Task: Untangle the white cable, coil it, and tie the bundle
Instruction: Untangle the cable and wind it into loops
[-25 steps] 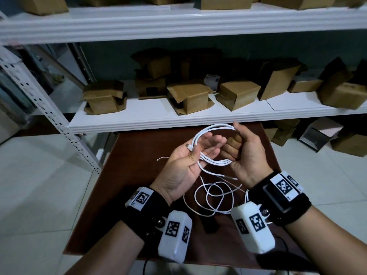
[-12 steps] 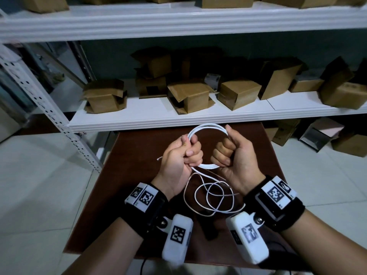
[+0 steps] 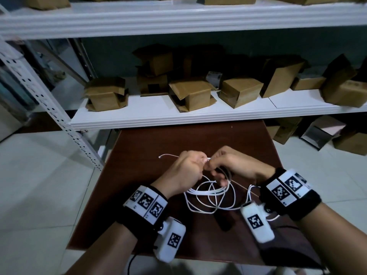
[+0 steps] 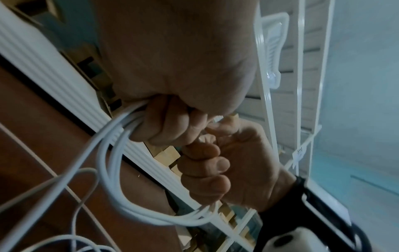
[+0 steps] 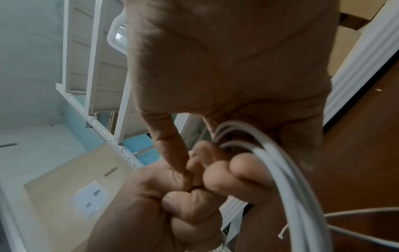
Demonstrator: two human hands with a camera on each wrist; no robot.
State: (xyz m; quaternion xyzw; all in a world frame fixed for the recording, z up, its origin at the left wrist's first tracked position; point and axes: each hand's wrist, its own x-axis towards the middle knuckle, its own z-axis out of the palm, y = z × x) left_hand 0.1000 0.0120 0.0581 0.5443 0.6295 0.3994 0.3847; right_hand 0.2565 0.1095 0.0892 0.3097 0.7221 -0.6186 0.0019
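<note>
Looping between both fisted hands' grip hangs the white cable (image 3: 206,192).

No readable text anywhere. Black-and-white square code markers (image 3: 146,203) on my wrist bands and camera pods, no letters. Paper label (image 5: 90,197) on cardboard box beyond my left-hand fingers, print too blurred.

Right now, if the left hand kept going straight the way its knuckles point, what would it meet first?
The right hand. The left hand points toward it, and both wrist views show their knuckles already touching, each gripping the white cable. So there is no free way there, though how hard they press is unclear.
</note>
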